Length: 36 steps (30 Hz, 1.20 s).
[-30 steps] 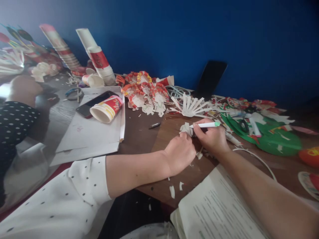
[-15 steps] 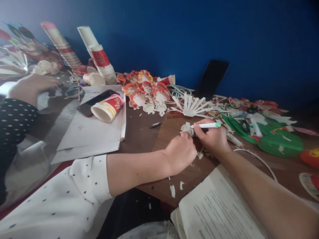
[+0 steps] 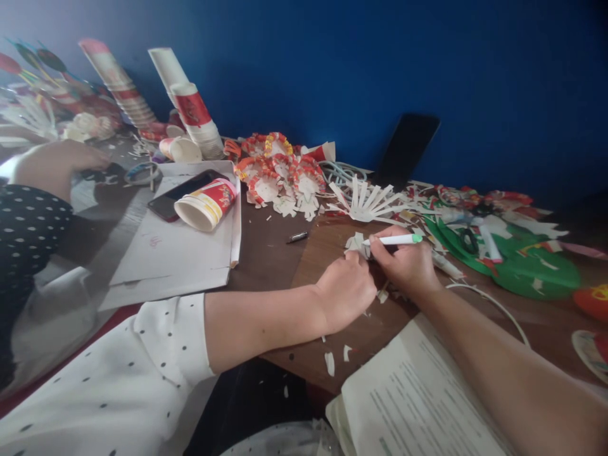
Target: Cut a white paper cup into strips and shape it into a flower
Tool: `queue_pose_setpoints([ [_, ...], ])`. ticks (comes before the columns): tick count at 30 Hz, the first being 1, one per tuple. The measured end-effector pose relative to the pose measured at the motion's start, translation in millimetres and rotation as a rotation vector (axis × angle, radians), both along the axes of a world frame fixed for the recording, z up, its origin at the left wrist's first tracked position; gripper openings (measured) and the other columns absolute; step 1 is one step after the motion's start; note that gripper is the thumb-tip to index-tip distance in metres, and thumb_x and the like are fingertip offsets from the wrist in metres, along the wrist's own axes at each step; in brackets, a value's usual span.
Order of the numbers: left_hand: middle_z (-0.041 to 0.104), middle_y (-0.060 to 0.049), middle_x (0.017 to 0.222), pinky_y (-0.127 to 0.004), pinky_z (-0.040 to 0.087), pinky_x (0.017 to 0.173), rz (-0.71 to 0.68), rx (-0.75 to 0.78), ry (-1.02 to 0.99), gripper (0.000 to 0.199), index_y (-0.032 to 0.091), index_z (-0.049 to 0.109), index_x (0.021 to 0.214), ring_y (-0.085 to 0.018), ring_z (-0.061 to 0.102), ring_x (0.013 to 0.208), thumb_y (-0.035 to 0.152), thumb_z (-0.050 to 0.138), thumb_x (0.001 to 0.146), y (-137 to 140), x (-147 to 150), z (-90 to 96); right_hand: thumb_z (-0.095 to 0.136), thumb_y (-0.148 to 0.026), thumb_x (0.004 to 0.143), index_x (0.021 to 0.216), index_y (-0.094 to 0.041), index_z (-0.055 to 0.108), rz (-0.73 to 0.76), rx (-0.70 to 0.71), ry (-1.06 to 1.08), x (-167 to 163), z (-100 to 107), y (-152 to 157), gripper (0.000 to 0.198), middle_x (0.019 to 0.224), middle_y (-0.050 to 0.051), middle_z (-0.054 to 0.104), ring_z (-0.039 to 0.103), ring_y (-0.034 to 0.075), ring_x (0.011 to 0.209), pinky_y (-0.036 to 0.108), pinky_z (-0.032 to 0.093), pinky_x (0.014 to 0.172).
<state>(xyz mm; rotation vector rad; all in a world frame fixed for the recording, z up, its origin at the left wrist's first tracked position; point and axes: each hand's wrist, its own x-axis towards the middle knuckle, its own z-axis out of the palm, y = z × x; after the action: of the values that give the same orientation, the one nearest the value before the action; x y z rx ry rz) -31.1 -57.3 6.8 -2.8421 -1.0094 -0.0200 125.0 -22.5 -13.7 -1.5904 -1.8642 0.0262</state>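
Closed round a white marker with a green end [image 3: 399, 240], my right hand [image 3: 411, 266] brings its tip to a small cut white paper piece [image 3: 355, 243]. My left hand [image 3: 349, 288] is closed at the near edge of that piece, its fingertips pinching it against the table. Just beyond both hands lies a paper cup slit into strips and fanned out [image 3: 368, 204]. A dark pen cap [image 3: 297, 237] rests on the table to the left. Which marks are on the paper piece is too small to tell.
Cut red-and-white cup flowers [image 3: 280, 174] lie behind. Leftward are stacked paper cups [image 3: 197, 117] and a white folder [image 3: 175, 259] bearing a phone and cups. A dark phone [image 3: 407, 149] leans on the wall. Green discs [image 3: 536, 272] lie right, a book [image 3: 408, 392] nearest. A co-worker's hand [image 3: 61, 166] is far left.
My hands, the marker and the paper piece hold almost the same position. At far left, the co-worker's hand and the white fanned strips beside it have shifted slightly.
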Motion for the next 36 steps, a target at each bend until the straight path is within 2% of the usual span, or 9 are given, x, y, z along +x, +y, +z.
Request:
queue_pose_setpoints([
  [36,0.062,-0.021,0.093,-0.03,0.045,0.064,-0.016,-0.038,-0.026,0.029,0.002,0.067,0.097,-0.027,0.056,0.093,0.009,0.04,0.089,1.4,-0.1,-0.2,0.056,-0.04,0.082,0.071,-0.02,0.061,0.005,-0.032,0.008,-5.6,4.1,-4.5,0.023,0.064,0.003,0.066,0.06,0.018,0.057,0.028,0.041,0.055],
])
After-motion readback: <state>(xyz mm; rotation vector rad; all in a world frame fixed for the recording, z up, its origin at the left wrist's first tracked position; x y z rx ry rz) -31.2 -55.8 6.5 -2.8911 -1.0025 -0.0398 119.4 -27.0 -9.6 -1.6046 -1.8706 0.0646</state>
